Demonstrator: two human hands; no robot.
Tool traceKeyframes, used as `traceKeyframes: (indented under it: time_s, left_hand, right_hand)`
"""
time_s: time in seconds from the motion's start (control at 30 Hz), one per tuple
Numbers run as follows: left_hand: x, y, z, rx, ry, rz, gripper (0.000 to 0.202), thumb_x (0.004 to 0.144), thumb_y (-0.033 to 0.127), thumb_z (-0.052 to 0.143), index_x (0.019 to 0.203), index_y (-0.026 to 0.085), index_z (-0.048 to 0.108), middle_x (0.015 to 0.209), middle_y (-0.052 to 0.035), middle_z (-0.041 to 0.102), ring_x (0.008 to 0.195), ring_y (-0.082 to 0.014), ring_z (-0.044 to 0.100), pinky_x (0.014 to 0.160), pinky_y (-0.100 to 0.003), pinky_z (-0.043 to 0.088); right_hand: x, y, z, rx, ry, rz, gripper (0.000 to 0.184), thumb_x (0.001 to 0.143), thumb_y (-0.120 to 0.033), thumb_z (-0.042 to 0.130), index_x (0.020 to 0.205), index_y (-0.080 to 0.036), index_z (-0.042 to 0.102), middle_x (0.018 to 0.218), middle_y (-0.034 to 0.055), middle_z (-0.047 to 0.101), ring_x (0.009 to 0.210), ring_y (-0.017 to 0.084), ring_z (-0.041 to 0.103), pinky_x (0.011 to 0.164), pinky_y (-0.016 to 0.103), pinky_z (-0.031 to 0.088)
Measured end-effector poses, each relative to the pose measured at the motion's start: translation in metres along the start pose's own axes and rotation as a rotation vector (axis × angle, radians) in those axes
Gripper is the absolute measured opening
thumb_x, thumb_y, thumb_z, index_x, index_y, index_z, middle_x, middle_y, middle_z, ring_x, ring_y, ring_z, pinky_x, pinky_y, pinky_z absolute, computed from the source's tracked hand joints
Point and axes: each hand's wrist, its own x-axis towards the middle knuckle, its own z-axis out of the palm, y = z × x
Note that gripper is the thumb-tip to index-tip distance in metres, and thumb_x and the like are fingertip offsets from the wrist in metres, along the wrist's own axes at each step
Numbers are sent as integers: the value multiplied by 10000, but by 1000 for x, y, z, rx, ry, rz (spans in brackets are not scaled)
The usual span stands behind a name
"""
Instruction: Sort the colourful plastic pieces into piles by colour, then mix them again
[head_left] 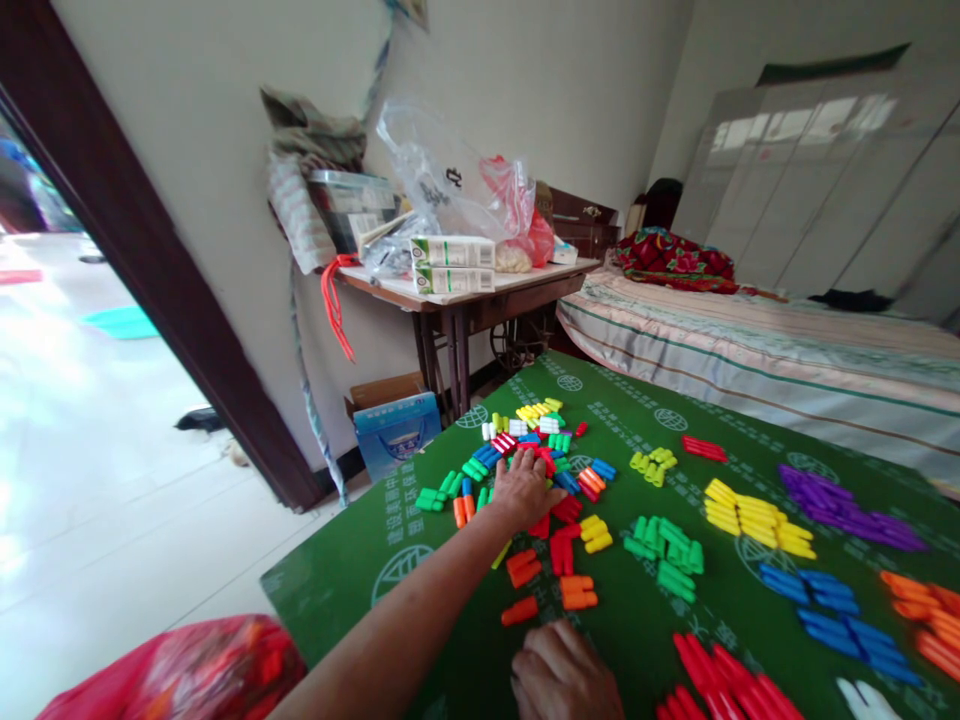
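A bench (pixel 637 640) under a green printed cover fills the lower right of the frame in a bedroom. A striped bed (pixel 750 350) lies at right, and a dark door frame (pixel 150 260) opens onto a pale tiled floor (pixel 97 480) at left. Behind the bench, a small side table (pixel 480 290) against the wall carries flat boxes and crumpled plastic bags (pixel 450 180).

At centre, the left hand (pixel 523 490) lies palm down on a mixed pile (pixel 540 440) of short plastic pieces, fingers bent over them. Whether its grip encloses any piece cannot be told. At the bottom edge, the right hand (pixel 564 678) rests knuckles up on the cover, just below a few orange pieces (pixel 577 592); its grip is curled, contents unseen.

The pieces are smooth, glossy and rounded at the ends, like small capsules. To the right they lie sorted by colour: green (pixel 667 555), yellow (pixel 757 517), purple (pixel 847 500), blue (pixel 832 600) and red (pixel 720 680).
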Motion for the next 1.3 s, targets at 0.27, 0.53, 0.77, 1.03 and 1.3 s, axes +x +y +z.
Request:
traceKeyframes:
  time_s: [0.27, 0.53, 0.77, 1.03, 1.3]
  left_hand:
    - [-12, 1, 0, 1, -11, 86, 575, 852, 524, 433, 1262, 129, 512, 1397, -182, 457, 1366, -355, 291, 1077, -635, 207]
    - [-26, -2, -6, -34, 49, 98, 520, 864, 473, 459, 1261, 140, 509, 1416, -166, 441, 1348, -328, 336, 1089, -580, 245]
    - [-23, -38, -15, 9, 149, -17, 476, 846, 440, 518, 1228, 156, 531, 1391, -155, 472, 1321, -319, 377, 1057, -527, 311]
    - [-32, -90, -29, -19, 197, -200, 328, 877, 326, 460, 1134, 170, 593, 1282, -138, 572, 1251, -276, 471, 1024, -444, 356]
    - [-49, -107, -24, -162, 198, -194, 366, 858, 264, 392, 1138, 154, 600, 1206, -107, 637, 1114, -210, 591, 971, -298, 430]
  right_hand:
    - [-2, 2, -2, 1, -41, 0, 200, 798, -78, 407, 662, -219, 447, 612, -3, 507, 593, 163, 482, 591, 281, 324]
    - [0, 2, -4, 24, -49, -10, 201, 798, -75, 406, 669, -220, 462, 609, -2, 503, 595, 164, 485, 582, 275, 327]
    - [-1, 4, -6, 24, -77, -9, 226, 842, -102, 390, 656, -221, 441, 604, -5, 492, 582, 159, 473, 579, 280, 320]
    - [0, -5, -5, 25, -71, 67, 300, 909, -140, 335, 634, -216, 425, 605, 1, 485, 610, 167, 456, 605, 293, 318]
    - [1, -1, -10, 46, -130, -4, 249, 882, -125, 388, 654, -214, 436, 634, -3, 499, 615, 153, 462, 609, 278, 322]
